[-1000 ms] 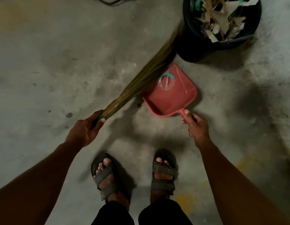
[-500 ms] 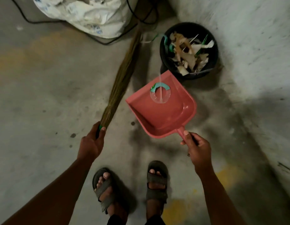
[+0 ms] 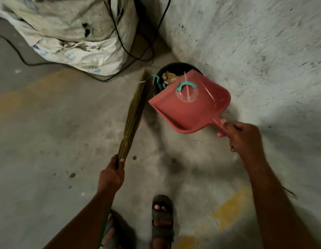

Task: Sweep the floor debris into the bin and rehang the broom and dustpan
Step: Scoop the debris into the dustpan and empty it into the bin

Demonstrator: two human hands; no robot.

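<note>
Lifted since half a second ago, the dustpan (image 3: pixel 190 103) now tips over the bin (image 3: pixel 158 73) at upper centre. I see my right hand (image 3: pixel 240 135) gripping its handle, my left hand (image 3: pixel 112 174) gripping the broom (image 3: pixel 133 115). Stained concrete floor (image 3: pixel 48 132), rough wall (image 3: pixel 254 42), sack (image 3: pixel 70 31) upper left.

Storage area: bare concrete floor (image 3: pixel 48 141), rough wall (image 3: pixel 245 42), sack (image 3: pixel 75 36).

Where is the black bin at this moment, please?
In the head view the black bin stands right of centre on the floor against the wall, mostly covered by the pink dustpan, with the broom tip at its left.
</note>
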